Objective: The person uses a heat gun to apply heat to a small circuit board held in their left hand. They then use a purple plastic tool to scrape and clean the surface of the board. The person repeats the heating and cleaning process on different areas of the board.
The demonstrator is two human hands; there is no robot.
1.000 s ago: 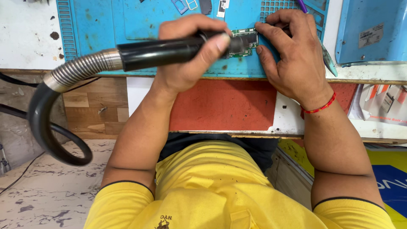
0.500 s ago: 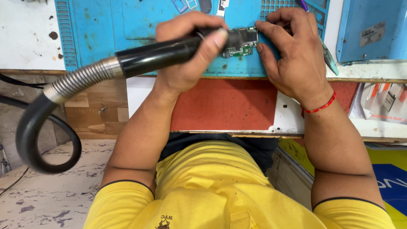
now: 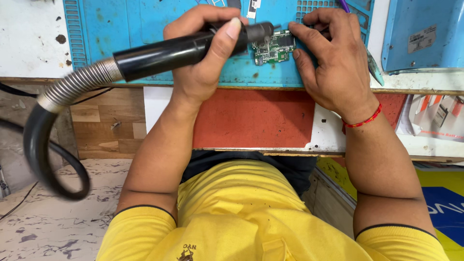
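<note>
The left hand (image 3: 203, 63) has its fingers clamped round the black handle of a hot-air tool (image 3: 188, 48), whose nozzle hangs just over the green circuit board (image 3: 274, 47). The board lies on the blue mat (image 3: 121, 29) at twelve o'clock on the surface. The right hand (image 3: 333, 63) pins the board's right edge, fingers spread and pressed flat, gripping nothing. To my eye the heating is under way; no part looks lifted off yet. A ribbed metal hose (image 3: 77, 84) runs off towards nine o'clock. At two o'clock lies a blue panel (image 3: 425, 34) bearing a small pale rectangular label; at three o'clock, white-and-orange packets (image 3: 437, 116).
</note>
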